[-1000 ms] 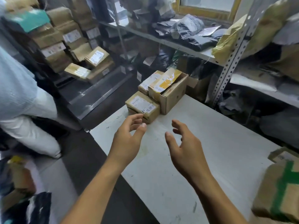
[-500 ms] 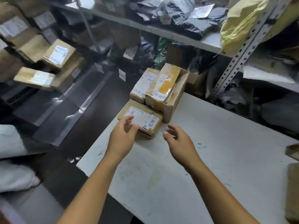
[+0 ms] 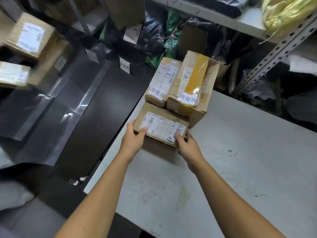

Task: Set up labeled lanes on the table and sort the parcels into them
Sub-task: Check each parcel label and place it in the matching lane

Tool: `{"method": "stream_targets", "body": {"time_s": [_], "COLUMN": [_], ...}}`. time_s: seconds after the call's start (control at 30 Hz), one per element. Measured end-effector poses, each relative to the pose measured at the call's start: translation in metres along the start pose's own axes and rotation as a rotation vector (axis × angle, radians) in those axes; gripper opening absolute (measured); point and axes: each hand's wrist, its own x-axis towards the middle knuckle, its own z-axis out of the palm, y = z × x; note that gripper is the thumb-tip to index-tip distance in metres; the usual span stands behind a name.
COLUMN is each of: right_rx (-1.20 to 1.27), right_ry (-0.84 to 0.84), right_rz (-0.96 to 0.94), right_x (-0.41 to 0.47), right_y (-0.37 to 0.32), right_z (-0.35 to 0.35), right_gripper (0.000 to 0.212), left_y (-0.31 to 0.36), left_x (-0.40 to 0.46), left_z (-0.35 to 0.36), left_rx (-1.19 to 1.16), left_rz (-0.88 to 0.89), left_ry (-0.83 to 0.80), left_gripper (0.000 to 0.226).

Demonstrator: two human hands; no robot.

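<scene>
Both hands have closed in: left hand (image 3: 133,140) and right hand (image 3: 188,146) clasp the near parcel (image 3: 160,127) by its short ends, fingers (image 3: 143,130) curled over, at the counter (image 3: 240,160) corner.

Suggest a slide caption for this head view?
Both hands grip a labeled parcel at the table corner.

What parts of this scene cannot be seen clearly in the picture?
- Front parcel: label partly covered by left hand and right hand, head view.
- Shelf boxes, far left: motion blur, print unreadable.
- Yellow bag: cut off by top edge.
</scene>
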Motion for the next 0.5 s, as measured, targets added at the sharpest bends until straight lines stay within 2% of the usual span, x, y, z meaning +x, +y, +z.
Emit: {"method": "stream_targets", "body": {"time_s": [0.17,0.5], "right_rx": [0.093,0.236], "right_ry": [0.022,0.034], "right_rz": [-0.002,-0.023], "right_x": [-0.017,-0.087], "right_y": [0.014,0.071], "right_z": [0.000,-0.022], "right_gripper": [0.029,0.025], "left_y": [-0.008,-0.019], "left_x": [-0.013,-0.086], "left_z": [-0.001,0.017], "left_rx": [-0.063,-0.091], "left_rz": [0.049,0.134], "left_ry": [0.006,-0.011], "left_gripper": [0.041,0.034]}}
